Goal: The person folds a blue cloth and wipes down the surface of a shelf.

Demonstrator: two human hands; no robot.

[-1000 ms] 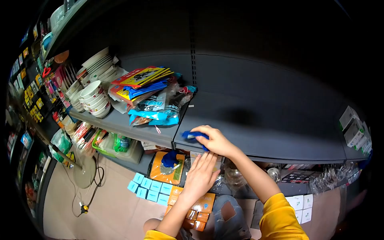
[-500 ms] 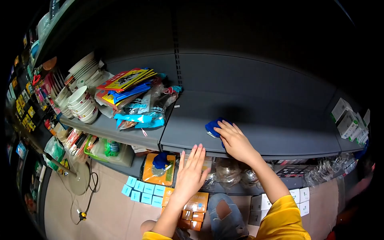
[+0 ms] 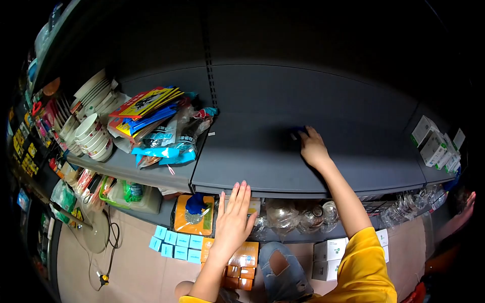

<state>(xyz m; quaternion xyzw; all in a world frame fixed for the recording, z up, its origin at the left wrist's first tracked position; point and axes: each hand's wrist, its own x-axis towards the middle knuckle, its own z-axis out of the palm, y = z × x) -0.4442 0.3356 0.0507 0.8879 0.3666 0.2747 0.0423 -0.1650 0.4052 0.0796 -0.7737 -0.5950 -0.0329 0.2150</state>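
Observation:
My right hand (image 3: 314, 148) presses a dark blue cloth (image 3: 296, 133) onto the grey shelf (image 3: 252, 156), well in from the front edge. The cloth is bunched under my fingers and mostly in shadow. My left hand (image 3: 234, 217) is open with fingers stretched out, its fingertips at the shelf's front edge; nothing is in it. On the lower level, left of that hand, another blue cloth (image 3: 197, 203) lies on an orange package (image 3: 180, 216).
Stacked bowls (image 3: 93, 136) and a pile of colourful packets (image 3: 151, 118) fill the shelf's left section. White boxes (image 3: 433, 146) stand at the right end. Glassware in plastic (image 3: 283, 214) sits below. Light blue boxes (image 3: 181, 240) lie on the floor; another person's hand (image 3: 462, 212) shows at right.
My right hand has slid the blue cloth deeper into the shelf and slightly right. My left hand stays near the front edge. The view has shifted slightly, and another person's hand shows more clearly.

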